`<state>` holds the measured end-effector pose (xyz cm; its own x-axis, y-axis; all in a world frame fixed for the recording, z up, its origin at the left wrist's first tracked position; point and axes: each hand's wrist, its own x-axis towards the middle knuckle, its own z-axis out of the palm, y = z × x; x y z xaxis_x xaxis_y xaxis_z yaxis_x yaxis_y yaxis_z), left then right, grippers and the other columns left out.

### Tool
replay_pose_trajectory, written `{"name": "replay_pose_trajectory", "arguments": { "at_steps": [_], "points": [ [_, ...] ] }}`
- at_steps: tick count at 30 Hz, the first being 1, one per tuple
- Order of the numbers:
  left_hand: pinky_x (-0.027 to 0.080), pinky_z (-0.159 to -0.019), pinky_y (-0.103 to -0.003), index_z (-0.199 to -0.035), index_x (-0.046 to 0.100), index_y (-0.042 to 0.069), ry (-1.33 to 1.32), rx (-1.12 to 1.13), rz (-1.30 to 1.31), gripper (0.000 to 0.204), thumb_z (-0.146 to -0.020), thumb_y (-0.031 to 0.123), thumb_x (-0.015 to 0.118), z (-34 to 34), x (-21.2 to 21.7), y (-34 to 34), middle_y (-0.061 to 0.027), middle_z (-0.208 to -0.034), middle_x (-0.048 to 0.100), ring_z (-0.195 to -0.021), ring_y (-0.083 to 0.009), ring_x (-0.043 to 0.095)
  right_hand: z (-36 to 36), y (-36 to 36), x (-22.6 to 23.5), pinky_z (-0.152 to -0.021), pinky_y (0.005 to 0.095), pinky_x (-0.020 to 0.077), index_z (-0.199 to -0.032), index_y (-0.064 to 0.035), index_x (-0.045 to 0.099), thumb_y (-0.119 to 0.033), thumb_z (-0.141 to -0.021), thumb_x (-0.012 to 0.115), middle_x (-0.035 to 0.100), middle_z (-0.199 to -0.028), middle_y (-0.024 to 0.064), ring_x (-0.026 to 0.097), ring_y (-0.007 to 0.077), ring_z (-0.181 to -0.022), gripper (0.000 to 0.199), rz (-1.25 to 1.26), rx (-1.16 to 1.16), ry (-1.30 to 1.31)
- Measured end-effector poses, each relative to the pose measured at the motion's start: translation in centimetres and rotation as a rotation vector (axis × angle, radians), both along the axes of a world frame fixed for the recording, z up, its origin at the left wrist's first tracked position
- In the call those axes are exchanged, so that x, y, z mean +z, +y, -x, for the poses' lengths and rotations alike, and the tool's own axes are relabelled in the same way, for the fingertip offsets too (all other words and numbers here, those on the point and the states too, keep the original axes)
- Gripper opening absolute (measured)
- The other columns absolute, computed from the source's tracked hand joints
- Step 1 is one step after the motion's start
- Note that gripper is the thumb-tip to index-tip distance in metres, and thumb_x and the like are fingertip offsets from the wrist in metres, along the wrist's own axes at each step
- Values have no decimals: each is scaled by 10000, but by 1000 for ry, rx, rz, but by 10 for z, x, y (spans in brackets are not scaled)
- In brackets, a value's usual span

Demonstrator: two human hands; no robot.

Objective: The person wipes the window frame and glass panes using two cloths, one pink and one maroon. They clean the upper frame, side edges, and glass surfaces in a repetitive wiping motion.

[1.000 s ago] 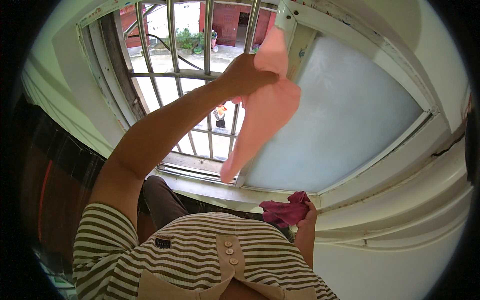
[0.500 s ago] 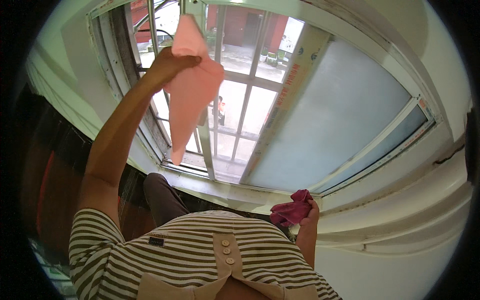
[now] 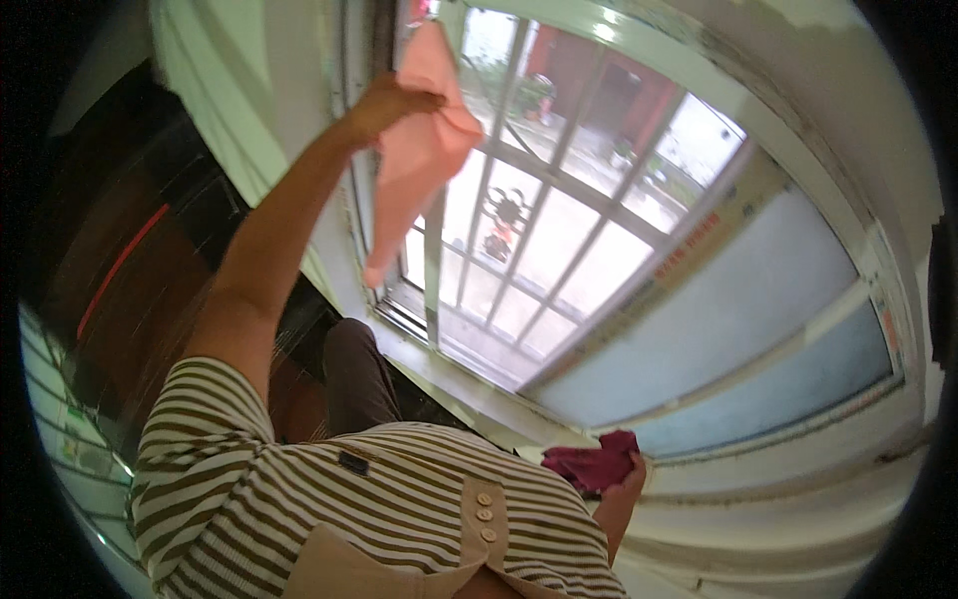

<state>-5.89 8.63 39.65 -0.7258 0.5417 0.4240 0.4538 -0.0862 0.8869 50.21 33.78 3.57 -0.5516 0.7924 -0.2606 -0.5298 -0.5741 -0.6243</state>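
High at the left side of the window, my left hand (image 3: pixel 391 108) grips a pink cloth (image 3: pixel 424 150) near its middle. The cloth fans out above my fingers and hangs down in a long point, in front of the window frame's left upright. Low on the right, my right hand (image 3: pixel 629 477) is closed around a crumpled dark-red cloth (image 3: pixel 589 462), held beside my body and below the window sill. Part of that hand is hidden behind the dark-red cloth.
The window (image 3: pixel 559 180) has a barred pane on the left and a frosted pane (image 3: pixel 738 299) on the right. A pale sill (image 3: pixel 469 394) runs below it. Left stands a dark shiny surface with a red streak (image 3: pixel 125 270), beside a pale green curtain (image 3: pixel 225 120). A person (image 3: pixel 499 240) is outside.
The view has turned, so the window appears tilted and further right. My left hand still grips the pink cloth, now in front of the left upright; my right keeps the dark-red cloth.
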Motion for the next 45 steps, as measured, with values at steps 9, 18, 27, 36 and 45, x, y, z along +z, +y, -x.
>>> {"name": "replay_pose_trajectory", "arguments": {
  "at_steps": [9, 18, 27, 36, 45],
  "points": [
    [513, -820, -332, -1117, 616, 2, 151, 214, 137, 602, -718, 415, 799, -37, -16, 20, -124, -1008, 685, -951, -222, 654, 2, 2, 1, -889, 520, 515, -1136, -69, 605, -243, -737, 598, 641, -1111, 145, 621, 349, -1004, 436, 68, -16, -216],
    [533, -692, -317, -1001, 680, -5, -54, 330, 128, 453, -723, 325, 817, 23, -18, -20, -121, -896, 684, -809, -196, 660, 14, -4, 31, -920, 508, 510, -1193, -55, 578, -257, -791, 513, 618, -1168, 147, 604, 340, -1067, 455, 10, 51, -192],
    [528, -599, -333, -1035, 655, 11, 172, 426, 221, 454, -751, 346, 773, 56, -14, -48, -105, -938, 670, -821, -200, 654, 11, -1, 13, -846, 556, 521, -1168, -44, 579, -224, -739, 570, 624, -1131, 179, 620, 382, -999, 466, 116, -109, -246],
    [534, -685, -328, -1036, 652, -14, 64, 359, 111, 446, -764, 313, 786, 62, -16, -49, -105, -931, 676, -812, -188, 655, -8, -3, 22, -831, 522, 542, -1172, -66, 583, -248, -765, 561, 634, -1114, 151, 631, 364, -987, 447, 175, -172, -281],
    [531, -619, -330, -1027, 651, 8, 29, 369, 178, 442, -762, 339, 776, 75, -12, -55, -100, -931, 667, -803, -190, 655, -26, -4, 22, -838, 505, 542, -1183, -64, 585, -240, -764, 570, 634, -1122, 148, 628, 355, -994, 456, 126, -201, -285]
  ]
}}
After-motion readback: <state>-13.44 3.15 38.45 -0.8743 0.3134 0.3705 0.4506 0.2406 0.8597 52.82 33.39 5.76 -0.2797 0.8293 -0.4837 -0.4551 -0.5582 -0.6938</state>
